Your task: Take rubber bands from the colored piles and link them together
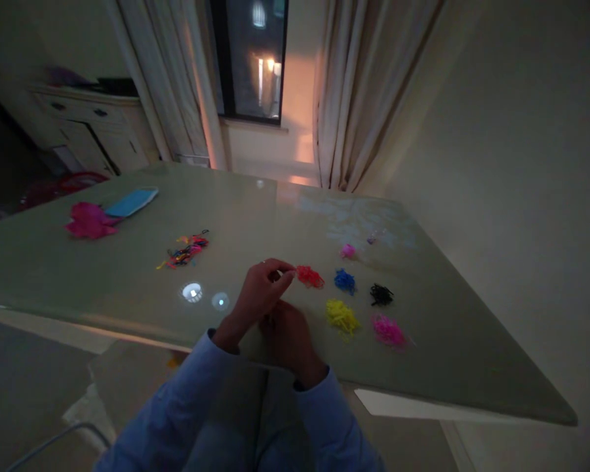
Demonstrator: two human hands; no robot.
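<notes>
Red bands (309, 276) lie loose beside the left hand (261, 287), fingers (284, 282) pinched together; right hand (294, 335) unclear.

There are two bare hands (261, 290), five single-coloured heaps of thin strands (341, 316) (one each of red, blue, yellow, black and pink), one multicoloured heap (187, 250), one crumpled magenta piece (89, 221), one small pink lump (347, 251) and one flat light-blue rectangular object (132, 203).
</notes>
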